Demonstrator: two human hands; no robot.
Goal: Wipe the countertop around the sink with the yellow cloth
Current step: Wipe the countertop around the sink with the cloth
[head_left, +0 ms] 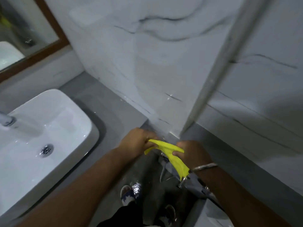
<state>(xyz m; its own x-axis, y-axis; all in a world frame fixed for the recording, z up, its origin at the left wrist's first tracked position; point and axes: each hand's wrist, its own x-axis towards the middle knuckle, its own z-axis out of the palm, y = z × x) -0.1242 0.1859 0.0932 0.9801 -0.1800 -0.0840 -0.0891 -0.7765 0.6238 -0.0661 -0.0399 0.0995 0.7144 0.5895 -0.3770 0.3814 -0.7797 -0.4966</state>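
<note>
Yellow cloth [170,154] hangs stretched between both hands in the lower middle of the frame, held in the air beyond the counter's edge, over the floor and not touching the counter. The left hand [136,142] grips its upper left end with curled fingers, and the right hand [192,153] pinches it further right, thumb pressed on the fabric; a loose tail of the cloth drops down toward the right wrist, which wears a metal bangle [205,167]. The grey counter [105,102] runs from the left edge toward the centre, ending at a marble-patterned wall [147,63]. A white rectangular sink [49,128] sits on the counter at the left of the frame, well apart from the cloth, with a metal drain [47,150] in its basin and a blurred tap [6,120] at the far left edge. A wood-framed mirror [24,30] fills the upper left corner. Below the hands, sandalled feet [129,194] stand on a wet-looking floor.
</note>
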